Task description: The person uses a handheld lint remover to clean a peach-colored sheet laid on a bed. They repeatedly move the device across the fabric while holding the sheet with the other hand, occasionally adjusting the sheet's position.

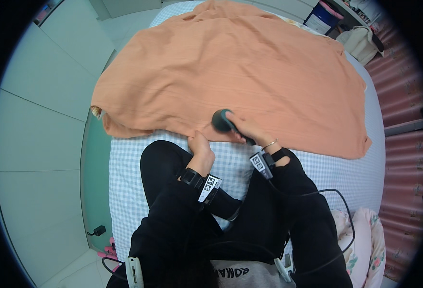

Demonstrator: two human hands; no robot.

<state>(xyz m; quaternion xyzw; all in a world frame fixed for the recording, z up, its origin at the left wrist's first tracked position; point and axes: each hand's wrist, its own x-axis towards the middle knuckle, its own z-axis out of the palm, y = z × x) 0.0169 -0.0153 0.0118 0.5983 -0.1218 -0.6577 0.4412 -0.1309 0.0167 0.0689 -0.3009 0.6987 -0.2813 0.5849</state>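
An orange blanket [250, 62] lies spread over the bed, with some wrinkles toward its left side. My right hand [247, 128] is wrapped round the handle of a dark green fabric shaver [221, 121]. The shaver's round head is over the blanket close to its near edge; whether it touches the cloth I cannot tell. Just left of it, my left hand [201, 146] is closed on the blanket's near edge, with the fingertips partly hidden. Both wrists wear black straps with small marked devices.
My crossed legs in black trousers [161, 161] rest on a blue-and-white checked sheet [127, 192]. A black cable [348, 211] loops beside my right arm. Floral bedding [365, 245] lies at the near right, a pink curtain [403, 206] beyond. A cream bag [360, 43] sits at the far right.
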